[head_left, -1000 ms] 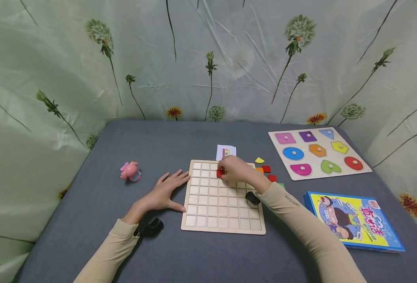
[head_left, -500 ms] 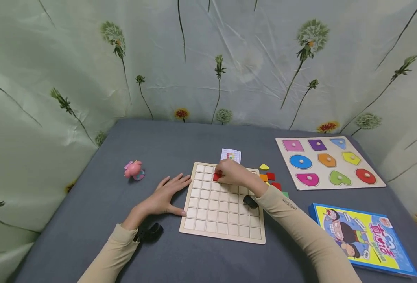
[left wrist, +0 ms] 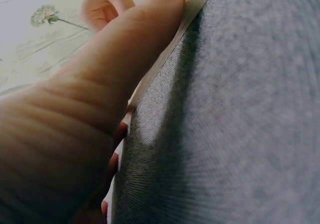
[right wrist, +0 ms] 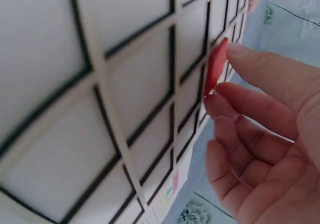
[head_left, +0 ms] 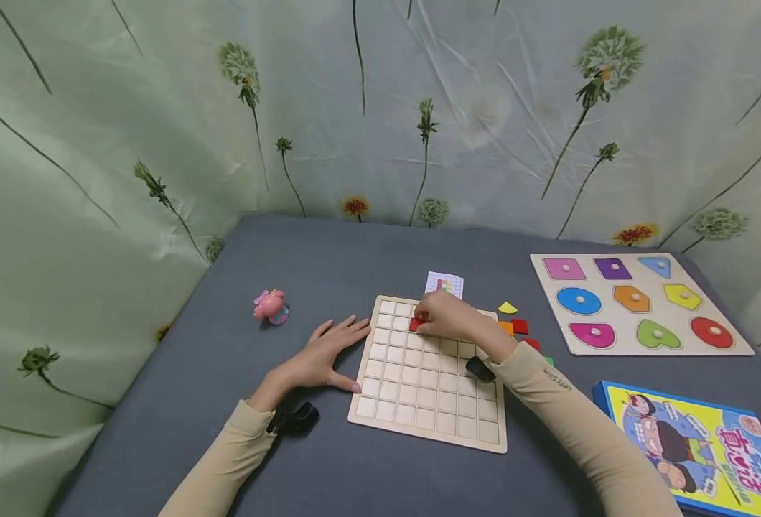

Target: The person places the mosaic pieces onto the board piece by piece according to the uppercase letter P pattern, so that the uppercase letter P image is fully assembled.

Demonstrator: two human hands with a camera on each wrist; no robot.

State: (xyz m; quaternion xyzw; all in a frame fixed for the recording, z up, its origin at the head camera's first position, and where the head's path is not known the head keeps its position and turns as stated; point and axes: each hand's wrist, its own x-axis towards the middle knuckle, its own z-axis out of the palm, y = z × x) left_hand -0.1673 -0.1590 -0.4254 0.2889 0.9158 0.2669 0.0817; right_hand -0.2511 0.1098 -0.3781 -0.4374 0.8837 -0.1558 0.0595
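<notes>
A wooden grid board (head_left: 428,398) with rows of square cells lies on the grey table. My right hand (head_left: 451,316) is over the board's far rows, pinching a red square tile (head_left: 414,325) between thumb and fingers. In the right wrist view the red tile (right wrist: 216,66) stands tilted at the grid, with the thumb at one edge and fingertips at another. My left hand (head_left: 322,359) is spread at the board's left side, its thumb and fingertips touching the edge. The left wrist view shows the left thumb (left wrist: 135,28) along the wooden rim.
Beyond the board lies a small printed grid card (head_left: 445,283). Right of it are a yellow piece (head_left: 507,308), another red tile (head_left: 520,327) and an orange one. Farther right are a knobbed shape puzzle (head_left: 671,283) and a blue box (head_left: 703,445). A pink toy (head_left: 269,306) stands left.
The right hand has moved the red tile slightly left and nearer over the board. My left hand stays at the edge. The whole scene shifts right in the head view.
</notes>
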